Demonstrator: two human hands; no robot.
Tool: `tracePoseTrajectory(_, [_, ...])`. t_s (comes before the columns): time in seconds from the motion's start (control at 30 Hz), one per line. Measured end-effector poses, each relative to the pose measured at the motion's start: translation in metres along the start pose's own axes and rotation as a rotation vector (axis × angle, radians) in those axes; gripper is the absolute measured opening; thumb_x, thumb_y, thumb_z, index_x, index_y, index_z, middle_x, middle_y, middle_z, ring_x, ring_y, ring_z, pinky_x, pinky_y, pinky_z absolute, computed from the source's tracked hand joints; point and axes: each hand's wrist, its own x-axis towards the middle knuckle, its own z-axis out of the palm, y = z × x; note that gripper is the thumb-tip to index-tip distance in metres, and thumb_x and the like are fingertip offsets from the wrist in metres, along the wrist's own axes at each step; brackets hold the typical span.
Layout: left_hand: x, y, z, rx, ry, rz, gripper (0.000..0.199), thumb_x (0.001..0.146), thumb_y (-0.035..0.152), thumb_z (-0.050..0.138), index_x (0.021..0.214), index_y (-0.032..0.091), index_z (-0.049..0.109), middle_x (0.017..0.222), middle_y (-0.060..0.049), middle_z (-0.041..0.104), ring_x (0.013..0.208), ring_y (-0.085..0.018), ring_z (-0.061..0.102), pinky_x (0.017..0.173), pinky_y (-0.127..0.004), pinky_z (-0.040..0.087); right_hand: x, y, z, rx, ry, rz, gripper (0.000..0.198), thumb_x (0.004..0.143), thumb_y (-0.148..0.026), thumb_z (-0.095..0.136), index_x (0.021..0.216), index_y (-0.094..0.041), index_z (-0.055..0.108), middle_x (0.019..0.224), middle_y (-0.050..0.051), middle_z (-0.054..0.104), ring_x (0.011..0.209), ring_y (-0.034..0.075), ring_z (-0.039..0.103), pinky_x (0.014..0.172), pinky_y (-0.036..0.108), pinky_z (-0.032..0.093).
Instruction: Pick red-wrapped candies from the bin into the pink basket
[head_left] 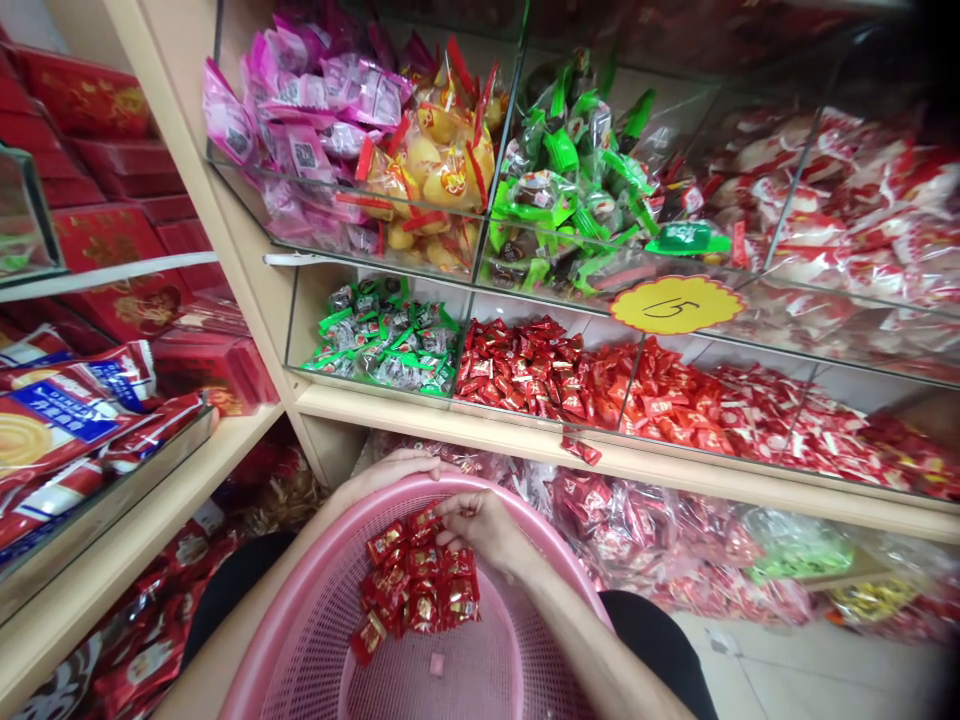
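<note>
A round pink plastic basket [259,640] with mesh sides stands in front of me, between my knees. My left hand [390,472] rests along its far rim, gripping it from the outside; the rim hides part of that hand. Inside the basket, a small cluster of red wrapped candies [424,575] lies on the far left of the interior. My right hand [480,525] reaches in over the right side, its thumb and fingers pinched on a candy at the top of this cluster.
Glass-fronted bins hold red candies [517,370], green-wrapped candies [382,335] and larger purple packets [307,110]. A yellow price tag [675,305] hangs at the middle. One loose candy [581,450] lies on the wooden shelf edge [510,428]. Bagged sweets [622,510] fill the space below.
</note>
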Motion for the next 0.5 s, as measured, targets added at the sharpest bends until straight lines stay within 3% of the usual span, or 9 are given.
tracePoseTrajectory(0.23, [-0.001,0.006,0.001,0.003,-0.051,0.046,0.025,0.081,0.038,0.053,0.071,0.016,0.059,0.111,-0.005,0.063,0.106,-0.019,0.055,0.102,-0.029,0.032,-0.002,0.003,0.0,-0.254,0.082,-0.065,0.019,0.075,-0.016,0.054,0.089,-0.015,0.067,0.049,-0.003,0.058,0.044,0.012,0.058,0.044,0.022,0.043])
tracePoseTrajectory(0.37, [-0.002,0.008,0.001,-0.016,-0.045,0.022,0.025,0.081,0.038,0.053,0.071,0.016,0.06,0.113,-0.006,0.063,0.107,-0.02,0.055,0.103,-0.031,0.032,-0.004,0.002,-0.002,-0.378,0.115,-0.193,0.019,0.077,-0.021,0.053,0.086,-0.02,0.07,0.052,-0.002,0.059,0.046,0.014,0.058,0.043,0.023,0.04])
tracePoseTrajectory(0.5, [0.001,0.004,0.001,-0.034,-0.055,0.015,0.029,0.08,0.042,0.054,0.072,0.016,0.061,0.114,-0.006,0.062,0.113,-0.021,0.052,0.102,-0.032,0.033,-0.015,-0.021,-0.006,-0.428,0.127,-0.363,0.022,0.082,-0.029,0.05,0.086,-0.021,0.07,0.064,0.001,0.063,0.05,0.015,0.058,0.048,0.025,0.042])
